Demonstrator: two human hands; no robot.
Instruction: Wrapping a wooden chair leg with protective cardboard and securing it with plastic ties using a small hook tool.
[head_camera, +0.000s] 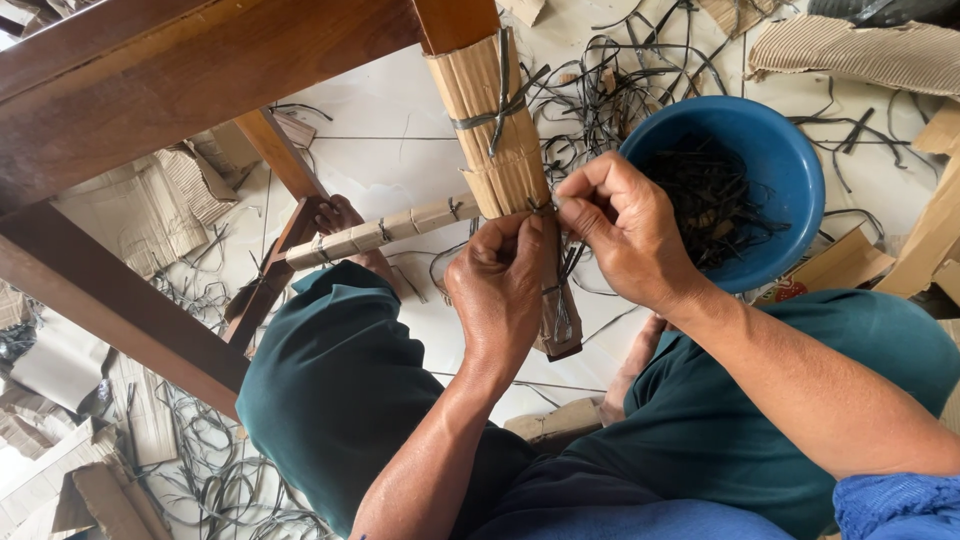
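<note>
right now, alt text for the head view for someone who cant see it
Two bare hands, left hand and right hand, tie a dark strap around cardboard wrapping on a wooden table leg. A blue bowl of dark strap pieces sits beside it on a white floor littered with scraps.

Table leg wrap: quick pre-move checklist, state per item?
1. Cardboard wrap lies against the wooden leg: ok.
2. Upper strap tied round the wrap: ok.
3. Left hand grips the wrap's lower end: ok.
4. Right hand pinches the lower strap at the wrap's edge: ok; knot state cannot tell.
5. Blue bowl with dark strap pieces beside the right hand: ok.
6. Wrapped crossbar ties in place: ok.
</note>
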